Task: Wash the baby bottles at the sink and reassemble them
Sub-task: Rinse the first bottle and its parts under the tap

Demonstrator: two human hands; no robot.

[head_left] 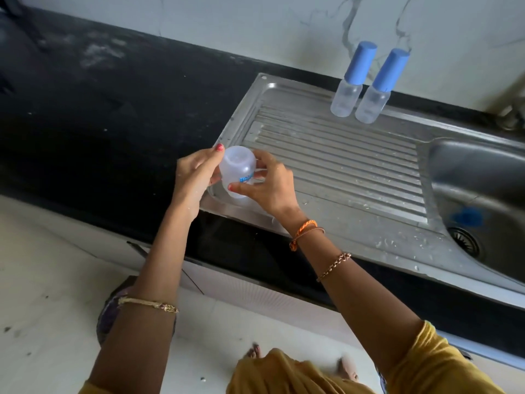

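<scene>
Item: clear bottle point(237, 172), held base-up over the near left corner of the drainboard point(341, 155). Our left hand point(193, 177) wraps its fingers point(211, 155) round one side; our right hand point(270, 186) pinches the other with its thumb point(241, 188) and fingertips. We judge it light, stiff thin plastic, probably wet and slippery, best held round the body. It looks empty; whether its neck is capped, we cannot tell.

Further out: two capped bottles point(345, 95), blue caps on, upright at the drainboard's far edge, apparently empty. Sink basin point(483, 177): something blue lies by the drain. Black table point(113, 109) alongside.
</scene>
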